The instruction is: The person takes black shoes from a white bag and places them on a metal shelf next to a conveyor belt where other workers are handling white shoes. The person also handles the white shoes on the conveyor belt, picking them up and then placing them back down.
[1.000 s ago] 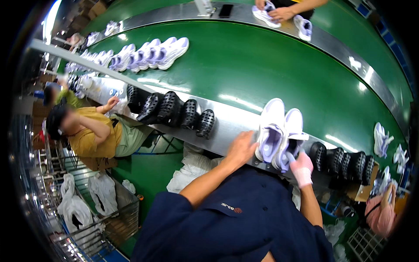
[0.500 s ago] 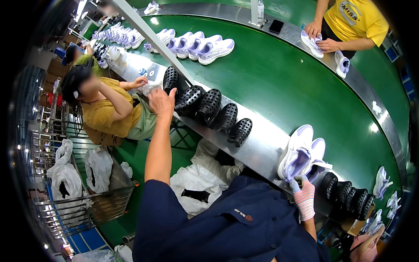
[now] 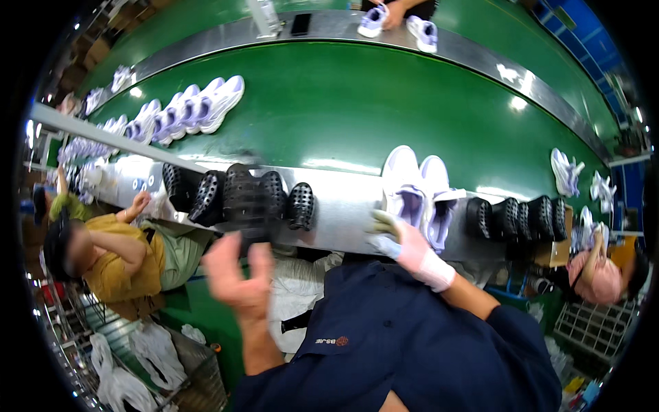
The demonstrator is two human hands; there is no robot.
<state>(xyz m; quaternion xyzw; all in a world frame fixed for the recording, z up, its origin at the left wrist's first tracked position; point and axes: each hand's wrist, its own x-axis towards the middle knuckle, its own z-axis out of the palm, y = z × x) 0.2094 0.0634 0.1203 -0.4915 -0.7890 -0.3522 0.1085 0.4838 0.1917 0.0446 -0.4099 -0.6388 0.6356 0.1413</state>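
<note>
My bare left hand [image 3: 240,278] is blurred, its thumb and a finger raised at the base of a smeared black perforated shoe insert [image 3: 250,206], which it seems to grip. Other black inserts [image 3: 301,206] stand beside it in a row on the metal ledge. My right hand [image 3: 408,247], in a pale striped glove with coloured fingertips, is beside the heel of a white and lilac sneaker [image 3: 401,182]. Its fingers are apart, with nothing seen between them. A second sneaker [image 3: 436,196] stands close to the right, toe pointing away, its tongue pulled out.
More black inserts [image 3: 518,218] line the ledge at right. Beyond the metal ledge [image 3: 343,237] runs a green belt [image 3: 329,103] with a row of sneakers [image 3: 199,110] at left. A slanted metal bar [image 3: 117,134] crosses there. Co-workers sit left [image 3: 123,268] and right [image 3: 597,275].
My view has swung left to right. My left hand has drawn back from the inserts' far end with a black insert moving at it. My right hand has come off the sneaker's heel.
</note>
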